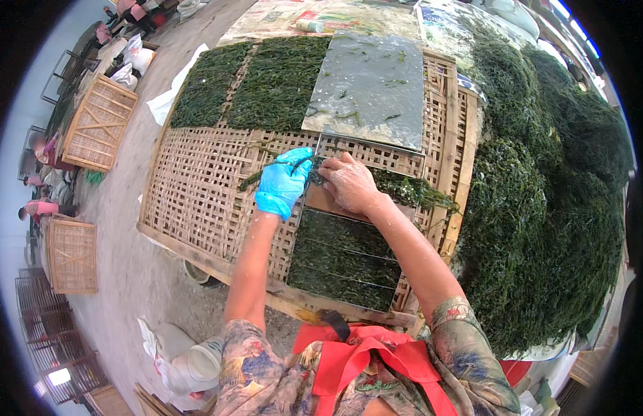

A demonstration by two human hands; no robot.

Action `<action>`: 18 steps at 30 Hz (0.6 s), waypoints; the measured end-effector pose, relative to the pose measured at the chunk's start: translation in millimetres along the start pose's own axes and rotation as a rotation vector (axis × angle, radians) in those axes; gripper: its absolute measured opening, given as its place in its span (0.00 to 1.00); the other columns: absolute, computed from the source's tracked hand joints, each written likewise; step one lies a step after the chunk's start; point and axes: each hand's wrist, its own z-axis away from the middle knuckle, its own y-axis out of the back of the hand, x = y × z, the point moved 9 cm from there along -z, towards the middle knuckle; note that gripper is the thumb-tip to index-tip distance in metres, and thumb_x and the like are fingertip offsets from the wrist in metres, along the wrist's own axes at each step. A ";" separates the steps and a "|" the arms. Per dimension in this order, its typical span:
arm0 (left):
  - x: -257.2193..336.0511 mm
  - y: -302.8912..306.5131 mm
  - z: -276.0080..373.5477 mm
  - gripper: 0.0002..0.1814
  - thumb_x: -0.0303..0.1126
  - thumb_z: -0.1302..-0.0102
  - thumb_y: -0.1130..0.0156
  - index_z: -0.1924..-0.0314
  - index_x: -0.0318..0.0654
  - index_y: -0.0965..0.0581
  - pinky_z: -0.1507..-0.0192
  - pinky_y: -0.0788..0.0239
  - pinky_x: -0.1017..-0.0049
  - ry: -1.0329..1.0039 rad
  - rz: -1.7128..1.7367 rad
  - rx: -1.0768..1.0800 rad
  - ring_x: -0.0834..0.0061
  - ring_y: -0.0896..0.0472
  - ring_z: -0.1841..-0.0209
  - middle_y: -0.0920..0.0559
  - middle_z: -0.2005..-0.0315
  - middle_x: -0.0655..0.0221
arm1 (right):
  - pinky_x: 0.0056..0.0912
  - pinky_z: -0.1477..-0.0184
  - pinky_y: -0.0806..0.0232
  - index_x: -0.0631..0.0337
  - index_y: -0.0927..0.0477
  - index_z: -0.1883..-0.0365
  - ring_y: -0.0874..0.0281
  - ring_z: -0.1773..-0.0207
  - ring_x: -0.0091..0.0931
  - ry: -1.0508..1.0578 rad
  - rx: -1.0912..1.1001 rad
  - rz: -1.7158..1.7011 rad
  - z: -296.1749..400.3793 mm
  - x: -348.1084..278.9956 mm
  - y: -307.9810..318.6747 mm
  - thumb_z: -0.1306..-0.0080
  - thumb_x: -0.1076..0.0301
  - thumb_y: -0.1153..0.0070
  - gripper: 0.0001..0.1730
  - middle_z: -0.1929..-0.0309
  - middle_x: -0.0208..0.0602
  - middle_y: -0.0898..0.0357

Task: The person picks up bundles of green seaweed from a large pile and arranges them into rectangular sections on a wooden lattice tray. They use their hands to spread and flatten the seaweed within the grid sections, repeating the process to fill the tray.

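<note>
My left hand (284, 182), in a blue glove, pinches a few dark green seaweed strands at the left edge of a thin rectangular frame (372, 145) lying on a woven bamboo rack (207, 182). Close beside it, my bare right hand (350, 183) rests with bent fingers on seaweed strands inside the frame; its fingertips are partly hidden. A seaweed bundle (404, 188) stretches rightward from there past the frame. Nearer me, seaweed in strips (345, 255) fills the frame's lower part. A grey sheet (371, 86) with scraps lies beyond, beside flat seaweed rectangles (280, 83).
A large seaweed heap (534, 234) stands on the right. A small bottle (309, 25) lies at the far side. White buckets (204, 359) sit on the floor at lower left. More bamboo racks (100, 122) and several people (41, 208) are further left.
</note>
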 end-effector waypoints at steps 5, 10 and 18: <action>3.4 -20.9 32.2 0.18 0.38 0.35 0.38 0.46 0.46 0.20 0.37 0.37 0.62 -0.171 -0.403 0.044 0.59 0.28 0.38 0.24 0.41 0.61 | 0.39 0.41 0.37 0.54 0.17 0.52 0.31 0.44 0.35 0.017 0.067 -0.005 19.8 4.0 21.2 0.41 0.63 0.43 0.19 0.46 0.29 0.23; 3.6 -51.6 36.9 0.22 0.53 0.34 0.45 0.44 0.58 0.20 0.34 0.44 0.52 -0.162 -0.782 0.013 0.56 0.40 0.30 0.34 0.32 0.67 | 0.40 0.43 0.38 0.54 0.15 0.57 0.31 0.47 0.34 -0.040 -0.056 0.054 41.9 13.3 37.2 0.40 0.62 0.44 0.15 0.51 0.28 0.20; 13.5 -48.3 34.6 0.23 0.49 0.32 0.45 0.41 0.49 0.23 0.34 0.43 0.59 -0.229 -0.626 -0.005 0.56 0.36 0.32 0.31 0.34 0.65 | 0.40 0.44 0.36 0.57 0.16 0.64 0.29 0.50 0.36 0.047 0.139 -0.066 41.9 3.2 53.9 0.43 0.65 0.44 0.11 0.56 0.32 0.20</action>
